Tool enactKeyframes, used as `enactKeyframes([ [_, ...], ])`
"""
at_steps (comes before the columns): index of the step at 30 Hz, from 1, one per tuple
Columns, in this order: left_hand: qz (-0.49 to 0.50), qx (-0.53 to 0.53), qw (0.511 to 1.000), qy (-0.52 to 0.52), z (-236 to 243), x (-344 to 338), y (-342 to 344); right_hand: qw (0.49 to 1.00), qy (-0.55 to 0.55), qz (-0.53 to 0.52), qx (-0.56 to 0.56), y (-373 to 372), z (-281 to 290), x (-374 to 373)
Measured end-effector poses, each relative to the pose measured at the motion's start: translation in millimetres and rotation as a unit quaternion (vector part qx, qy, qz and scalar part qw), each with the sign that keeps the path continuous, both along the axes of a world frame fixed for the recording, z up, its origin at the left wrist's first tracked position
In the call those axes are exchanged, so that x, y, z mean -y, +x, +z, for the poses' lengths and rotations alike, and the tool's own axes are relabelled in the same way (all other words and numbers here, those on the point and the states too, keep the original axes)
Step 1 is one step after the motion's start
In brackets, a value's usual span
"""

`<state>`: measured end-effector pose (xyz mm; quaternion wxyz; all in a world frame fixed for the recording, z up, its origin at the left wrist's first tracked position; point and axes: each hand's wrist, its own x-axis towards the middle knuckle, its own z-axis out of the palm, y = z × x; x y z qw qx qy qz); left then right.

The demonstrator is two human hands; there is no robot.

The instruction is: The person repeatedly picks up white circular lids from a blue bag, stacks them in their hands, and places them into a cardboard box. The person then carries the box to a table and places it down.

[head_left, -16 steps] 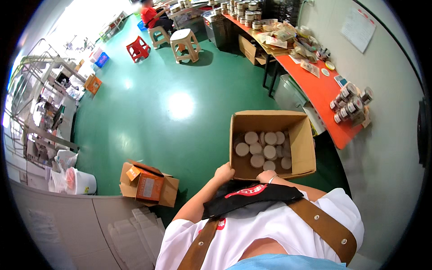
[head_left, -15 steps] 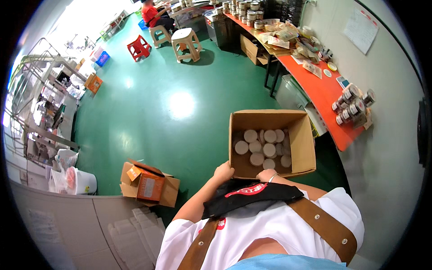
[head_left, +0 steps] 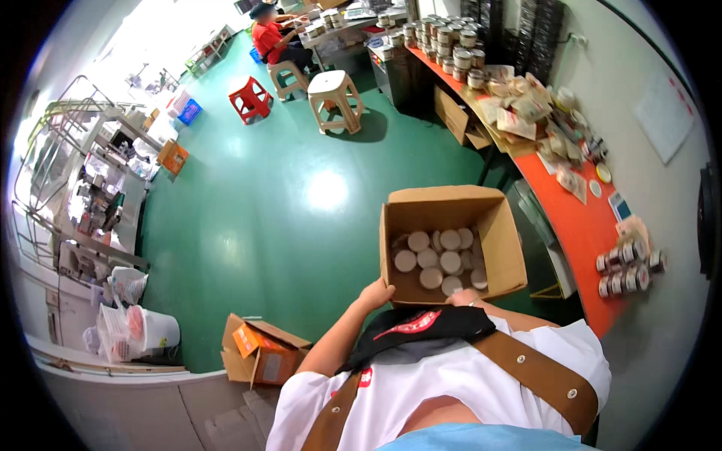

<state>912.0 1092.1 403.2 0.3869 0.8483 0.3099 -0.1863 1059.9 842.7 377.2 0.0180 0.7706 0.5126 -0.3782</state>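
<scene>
In front of my body I carry an open cardboard box (head_left: 502, 252), with several round, pale-lidded containers (head_left: 450, 262) lying loose at its bottom. My left hand (head_left: 377, 292) is closed on the near left corner of the box, thumb against the wall. At the middle of the near edge, my right hand (head_left: 462, 298) grips the rim, a band around its wrist; part of this hand is hidden behind the cardboard.
An orange-topped table (head_left: 575, 218) runs along the right wall with jars (head_left: 623, 268) and packets. Ahead stand a beige stool (head_left: 336, 94) and a red stool (head_left: 250, 99); a person in red (head_left: 272, 41) sits beyond. An opened carton (head_left: 263, 349) lies at lower left.
The stools and seated person appear nearer, and the table with its jars has shifted right and down in view. Both hands keep hold of the box.
</scene>
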Motion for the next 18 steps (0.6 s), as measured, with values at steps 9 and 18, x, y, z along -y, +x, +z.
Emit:
enactKeyframes([
  [9, 0.482, 0.191, 0.831, -0.2, -85.3, -164.7, -41.0, 0.998, -0.018, -0.053, -0.004, 142.7, -54.7, -109.7],
  [18, 0.265, 0.004, 0.963, -0.056, -194.6, -278.6, -137.1, 0.932, 0.104, -0.346, -0.004, 278.4, -74.1, -259.5],
])
